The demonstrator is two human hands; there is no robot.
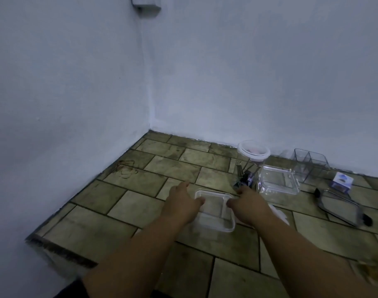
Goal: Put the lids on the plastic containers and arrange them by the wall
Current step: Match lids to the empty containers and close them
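A clear square plastic container (215, 214) lies on the tiled floor between my hands. My left hand (183, 203) grips its left rim, thumb over the edge. My right hand (247, 206) grips its right rim the same way. A second clear square container with a lid (278, 182) sits further right. Near the wall stands a round container with a white-rimmed lid (253, 151). A dark-framed clear lid (343, 208) lies on the floor at the right.
A clear divided organiser (310, 165) stands by the wall. A small blue and white box (342, 182) sits to its right. A bundle of cutlery (243, 176) lies behind my right hand. White walls (76, 104) meet at a corner on the left.
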